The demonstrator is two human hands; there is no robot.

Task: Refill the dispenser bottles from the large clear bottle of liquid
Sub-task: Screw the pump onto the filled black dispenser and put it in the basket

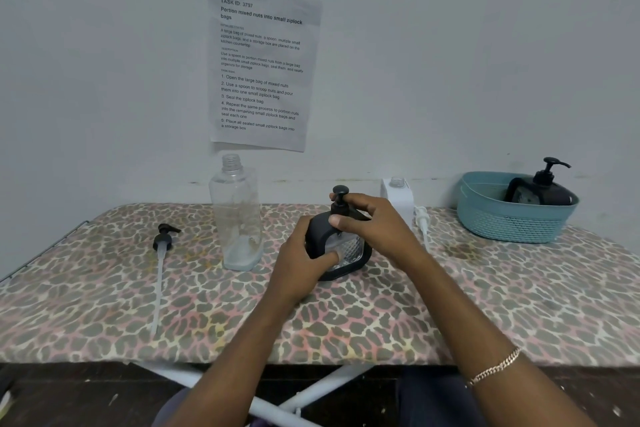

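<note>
Dispenser bottle (348,253) upright between hands (301,267) (374,229), pump head (340,198) topmost

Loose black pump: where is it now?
Head view: the loose black pump lies on the table, left of the large clear bottle, its tube pointing toward the near edge.

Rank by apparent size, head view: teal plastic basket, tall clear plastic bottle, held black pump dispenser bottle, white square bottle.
1. Teal basket
2. Tall clear bottle
3. Black dispenser bottle, partly covered
4. White bottle, partly hidden, farther back
</note>
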